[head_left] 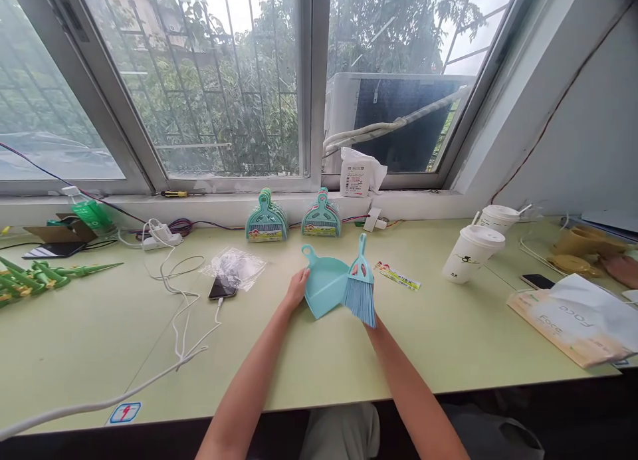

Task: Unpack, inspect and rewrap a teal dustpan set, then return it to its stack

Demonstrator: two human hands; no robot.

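Dustpan (pixel 323 288) sits in the left hand (pixel 298 287), gripped by its edge, probably to expose its tray above the surface (pixel 319 373). The right hand (pixel 377 319), largely hidden, seems to grip the brush (pixel 359 297) from behind, bristles angled down beside the pan.

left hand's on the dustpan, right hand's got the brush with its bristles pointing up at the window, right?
Not quite: the head view shows the bristles of the brush pointing down toward the person, handle toward the window. The left hand is on the dustpan, the right holding the brush.
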